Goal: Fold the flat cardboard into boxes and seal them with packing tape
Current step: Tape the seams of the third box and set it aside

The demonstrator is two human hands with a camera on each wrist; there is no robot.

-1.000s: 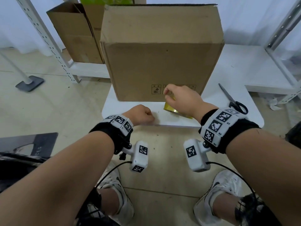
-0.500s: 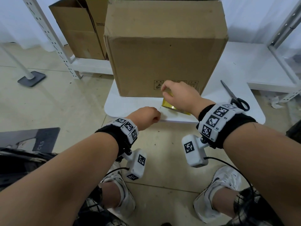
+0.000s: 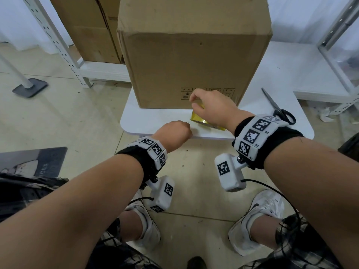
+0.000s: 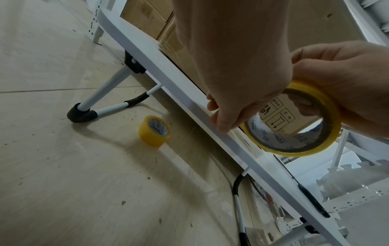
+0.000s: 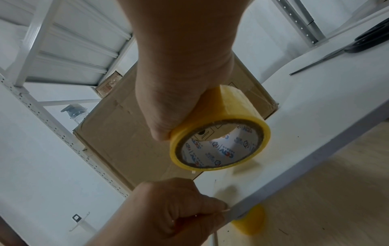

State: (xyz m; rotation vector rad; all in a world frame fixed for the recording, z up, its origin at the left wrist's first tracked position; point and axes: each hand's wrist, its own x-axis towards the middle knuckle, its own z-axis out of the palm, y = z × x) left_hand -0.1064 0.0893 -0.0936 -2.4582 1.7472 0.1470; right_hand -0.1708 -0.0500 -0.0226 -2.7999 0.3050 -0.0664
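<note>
Cardboard, brown and corrugated, already stands folded as a tall closed box (image 3: 194, 61) on the far half of your small white table (image 3: 155, 121), its smooth front face carrying a row of small printed handling symbols near the bottom edge. At far left, on the pale tiled floor under the table, a second yellow roll of tape (image 4: 154, 131) lies on its side near a white tubular leg with black rubber caps. Behind the table's left corner, more plain brown cartons (image 3: 87, 30) sit on a low white metal shelf.

Your left hand (image 3: 172, 135) is at the table's near edge, fingers curled tight and pinching something thin at the rim; it looks like the loose end of the tape, but the strip itself is too faint to make out for certain. Just to the right, your right hand (image 3: 211, 108) is clamped around a yellow ring-shaped roll of packing tape (image 5: 219, 138), held tilted just above the tabletop, close in front of the box's lower front face. The roll has a glossy yellow outer band and a cardboard core printed inside in blue and red.

Near the table's right edge lie long steel scissors with black loop handles (image 3: 279, 110), flat, well apart from both hands.
</note>
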